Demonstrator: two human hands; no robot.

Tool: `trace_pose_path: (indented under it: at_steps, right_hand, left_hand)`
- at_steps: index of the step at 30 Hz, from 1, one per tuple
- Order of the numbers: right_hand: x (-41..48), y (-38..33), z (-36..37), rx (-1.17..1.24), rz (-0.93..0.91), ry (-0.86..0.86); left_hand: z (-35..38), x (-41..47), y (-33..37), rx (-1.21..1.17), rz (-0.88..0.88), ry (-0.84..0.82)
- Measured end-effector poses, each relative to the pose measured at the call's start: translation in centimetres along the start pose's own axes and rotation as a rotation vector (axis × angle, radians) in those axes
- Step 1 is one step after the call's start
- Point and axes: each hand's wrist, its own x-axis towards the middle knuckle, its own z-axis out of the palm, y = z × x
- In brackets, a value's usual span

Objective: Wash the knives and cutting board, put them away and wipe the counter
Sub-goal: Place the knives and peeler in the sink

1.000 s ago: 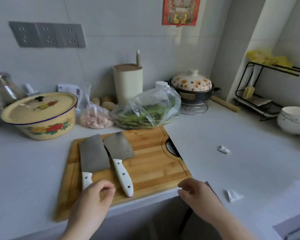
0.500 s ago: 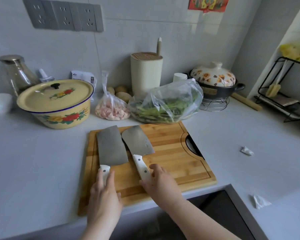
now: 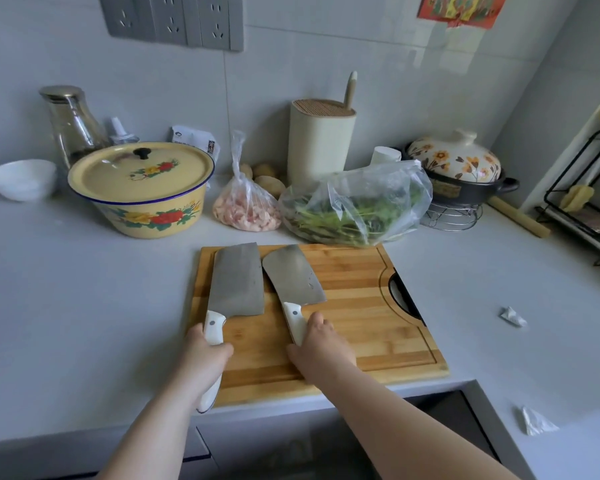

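**Both hands closed on the cleaver handles**

Curled round a white handle, the left hand (image 3: 205,355) grips the left cleaver (image 3: 238,280). The butt of that handle pokes out below the wrist, past the near edge of the cutting board (image 3: 368,306). The right hand (image 3: 321,348) grips the white handle of the right cleaver (image 3: 293,277), with the thumb on one side and the fingers on the other.

Both broad blades lie over the left half of the wooden board and point away from the person. The right blade angles slightly leftward, so its far corner sits just beside the left blade. Whether either blade is off the wood cannot be told.

The board rests on the pale counter (image 3: 84,306), its near edge close to the counter's front edge and its handle cutout on the right side.

Behind the board stand a clear bag of greens (image 3: 357,206) and a smaller bag of pink meat pieces (image 3: 246,209). A cream knife block (image 3: 321,143) stands against the tiled wall. To the left sits a lidded yellow enamel pot (image 3: 142,188) with a white bowl (image 3: 21,178) beyond it. A flowered clay pot (image 3: 454,164) stands on a wire trivet to the right. Two crumpled scraps (image 3: 513,317) lie on the counter right of the board.
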Motion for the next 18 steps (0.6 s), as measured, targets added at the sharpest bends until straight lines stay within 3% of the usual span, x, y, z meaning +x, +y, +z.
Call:
trace_pose_path:
  at_steps: [6, 11, 18]
  right_hand:
    - [0.4, 0.1, -0.9, 0.045, 0.067, -0.076]
    - [-0.2, 1.3, -1.7, 0.321, 0.069, -0.183]
    - [-5.2, 3.8, -3.9, 0.397, 0.042, 0.009]
  left_hand:
    - [-0.6, -0.9, 0.2, -0.056, 0.053, -0.046]
    - [-2.7, -2.2, 0.0, -0.006, 0.14, -0.081]
    - [-3.5, -4.1, 2.2, 0.035, 0.332, -0.132]
